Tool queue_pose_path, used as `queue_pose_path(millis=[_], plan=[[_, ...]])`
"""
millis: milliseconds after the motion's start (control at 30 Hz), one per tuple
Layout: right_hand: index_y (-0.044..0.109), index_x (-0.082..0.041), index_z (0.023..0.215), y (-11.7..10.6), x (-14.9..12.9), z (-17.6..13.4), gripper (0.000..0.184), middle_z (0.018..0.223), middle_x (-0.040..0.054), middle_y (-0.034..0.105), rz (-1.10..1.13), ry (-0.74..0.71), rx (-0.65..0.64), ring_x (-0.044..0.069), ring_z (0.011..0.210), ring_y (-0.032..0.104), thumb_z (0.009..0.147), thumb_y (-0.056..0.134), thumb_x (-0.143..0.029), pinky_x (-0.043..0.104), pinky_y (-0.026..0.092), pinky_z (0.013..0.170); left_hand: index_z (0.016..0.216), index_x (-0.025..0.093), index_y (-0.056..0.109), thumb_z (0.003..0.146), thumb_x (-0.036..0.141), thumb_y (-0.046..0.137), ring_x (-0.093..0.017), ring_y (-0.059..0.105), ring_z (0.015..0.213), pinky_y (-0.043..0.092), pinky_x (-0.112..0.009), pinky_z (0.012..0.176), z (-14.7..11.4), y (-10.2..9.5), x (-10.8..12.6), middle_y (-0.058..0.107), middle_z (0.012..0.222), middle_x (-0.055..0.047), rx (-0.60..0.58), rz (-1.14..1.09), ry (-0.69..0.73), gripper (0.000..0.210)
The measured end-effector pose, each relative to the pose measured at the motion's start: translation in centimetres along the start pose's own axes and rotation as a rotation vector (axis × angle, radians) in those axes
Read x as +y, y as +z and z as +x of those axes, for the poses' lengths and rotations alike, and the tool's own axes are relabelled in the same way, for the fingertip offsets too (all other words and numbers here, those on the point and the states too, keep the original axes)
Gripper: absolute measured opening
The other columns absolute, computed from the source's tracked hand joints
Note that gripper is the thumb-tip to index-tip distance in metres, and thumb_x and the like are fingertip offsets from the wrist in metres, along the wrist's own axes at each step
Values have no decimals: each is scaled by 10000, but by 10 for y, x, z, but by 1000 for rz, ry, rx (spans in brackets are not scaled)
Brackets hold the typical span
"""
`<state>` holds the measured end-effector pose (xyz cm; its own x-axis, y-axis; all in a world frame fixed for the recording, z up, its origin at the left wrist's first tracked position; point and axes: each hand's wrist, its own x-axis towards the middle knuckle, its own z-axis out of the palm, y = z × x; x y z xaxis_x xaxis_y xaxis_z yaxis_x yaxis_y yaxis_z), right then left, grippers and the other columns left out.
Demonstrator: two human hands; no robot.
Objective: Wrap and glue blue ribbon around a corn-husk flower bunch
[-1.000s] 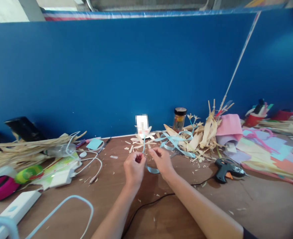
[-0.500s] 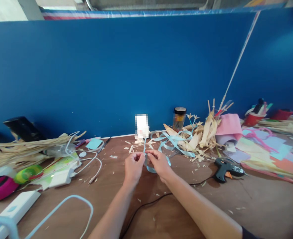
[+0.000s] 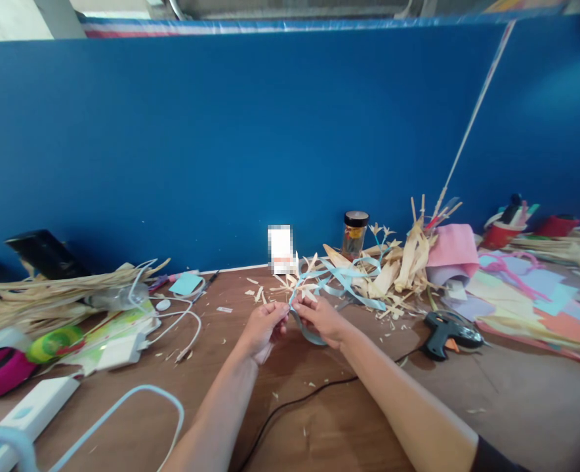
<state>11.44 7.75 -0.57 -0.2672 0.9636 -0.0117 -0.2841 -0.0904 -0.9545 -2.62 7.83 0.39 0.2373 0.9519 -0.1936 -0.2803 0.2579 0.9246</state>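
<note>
Pale, pointed petals of a corn-husk flower (image 3: 310, 288) rise above my fingertips, on a thin stem wrapped in light blue. The fingers of my left hand (image 3: 264, 328) pinch the lower part of this stem. Close beside it, my right hand (image 3: 323, 320) has thumb and finger closed on the light blue ribbon (image 3: 312, 337) where it meets the stem. A loop of that ribbon hangs below the right fingers. Exactly where each fingertip presses is too small to tell.
A black glue gun (image 3: 450, 335) lies to the right, its cord (image 3: 314, 393) running under my right forearm. Dry husks (image 3: 386, 278), a lidded jar (image 3: 355, 235) and coloured paper (image 3: 526, 295) are behind. On the left are a power strip (image 3: 39, 410), white cables and husk bundles.
Both hands have drawn slightly apart, the right moving a little rightward. The flower head now leans right, with its petals in clearer view, and the ribbon loop has shifted.
</note>
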Motion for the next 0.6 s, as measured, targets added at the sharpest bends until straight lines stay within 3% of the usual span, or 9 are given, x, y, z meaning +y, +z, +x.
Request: queue_pose_path(millis=[167,367,600], plan=[[510,-188,723,-1,-2,-1,202,466,-94,370,-27,-32,-32,32,378,255,684,618,-354,166,138,357,602,127,540,589,302,695,-16,393,367,260,-128,359,2,-2,-3,476,482,55,-16,-2,-14,234],[499,-175,682,1,3,1,185,465,-69,441,-35,-29,19,51,414,360,719,559,-346,163,225,387,567,125,527,587,278,701,-17,393,385,256,-128,357,-1,1,-2,478,489,44,-129,-86,-67,233],[476,-176,661,-2,4,3,243,483,-72,428,-33,9,24,40,382,321,710,556,-400,166,181,368,583,129,519,582,288,706,-15,394,388,268,-125,364,-4,5,0,493,511,45,-97,-51,-43,245]])
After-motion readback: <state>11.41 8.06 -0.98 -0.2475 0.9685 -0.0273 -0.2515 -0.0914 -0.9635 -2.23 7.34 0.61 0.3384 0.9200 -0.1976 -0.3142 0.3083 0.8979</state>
